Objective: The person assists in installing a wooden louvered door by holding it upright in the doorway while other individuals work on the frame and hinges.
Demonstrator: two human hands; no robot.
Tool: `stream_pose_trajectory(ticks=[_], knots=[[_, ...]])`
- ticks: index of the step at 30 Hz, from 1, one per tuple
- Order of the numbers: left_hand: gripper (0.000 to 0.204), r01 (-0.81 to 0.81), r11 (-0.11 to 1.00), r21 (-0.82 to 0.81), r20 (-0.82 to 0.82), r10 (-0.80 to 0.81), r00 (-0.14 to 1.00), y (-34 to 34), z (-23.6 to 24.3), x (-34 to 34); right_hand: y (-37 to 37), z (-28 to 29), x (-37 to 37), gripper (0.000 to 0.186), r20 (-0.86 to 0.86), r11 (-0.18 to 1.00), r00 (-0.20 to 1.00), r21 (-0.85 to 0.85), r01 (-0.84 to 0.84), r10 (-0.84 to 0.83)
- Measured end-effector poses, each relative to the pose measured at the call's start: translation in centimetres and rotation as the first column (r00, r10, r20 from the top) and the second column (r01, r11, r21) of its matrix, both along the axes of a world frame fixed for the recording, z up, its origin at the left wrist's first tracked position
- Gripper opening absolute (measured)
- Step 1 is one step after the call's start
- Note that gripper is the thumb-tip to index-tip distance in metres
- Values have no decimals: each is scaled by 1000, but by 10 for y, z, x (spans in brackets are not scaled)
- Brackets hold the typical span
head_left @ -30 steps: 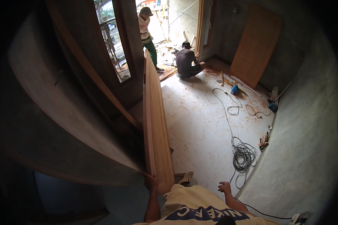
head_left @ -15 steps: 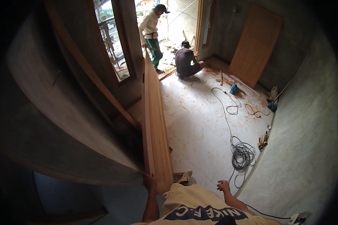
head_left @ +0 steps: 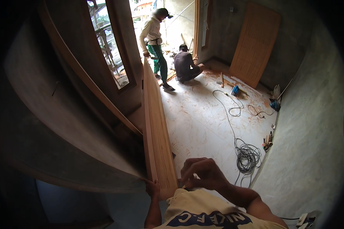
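Note:
A long wooden door [head_left: 160, 141] with a grooved face stands tilted on its long edge, stretching from me toward the bright doorway. My left hand [head_left: 153, 187] is closed around the near end of its top edge. In front of my chest my right hand [head_left: 204, 173] is raised beside the door's near end, its fingers bent in toward the thumb. Whether it pinches something small, I cannot make out. At the far end, a standing person [head_left: 154, 42] in a light top and green trousers has a hand on the door's corner.
A person [head_left: 186, 65] in dark clothes crouches by the doorway. Another grooved door [head_left: 255, 45] leans on the far wall. Across the dusty white floor [head_left: 198, 129] lie a coiled cable [head_left: 248, 158], a blue power tool [head_left: 235, 90] and wood strips. A curved wall edge [head_left: 84, 156] rises left.
My right hand has come up and leftward from my side to in front of my chest. The standing person has stepped into the room. My left hand stays on the door.

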State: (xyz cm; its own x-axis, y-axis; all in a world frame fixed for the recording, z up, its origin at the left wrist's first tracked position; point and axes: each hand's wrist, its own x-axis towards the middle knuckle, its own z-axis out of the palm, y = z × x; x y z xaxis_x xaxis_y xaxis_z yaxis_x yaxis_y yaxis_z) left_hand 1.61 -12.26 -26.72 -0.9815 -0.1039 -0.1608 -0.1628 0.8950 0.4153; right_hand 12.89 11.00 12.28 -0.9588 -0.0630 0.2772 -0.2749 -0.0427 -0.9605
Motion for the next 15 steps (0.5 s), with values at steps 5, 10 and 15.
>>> stream_pose_trajectory(ticks=[5,10,15], knots=[[97,-12,1000,9,39,11,999,8,49,6,-36,74,4,33,-405,748,888,-516,-418,217],[96,5,1000,2,26,-5,1000,10,49,8,-53,87,-4,23,-672,685,716,-431,-588,192],[97,-22,1000,-14,61,23,998,10,64,6,-59,90,-6,23,-685,673,702,-428,-604,194]])
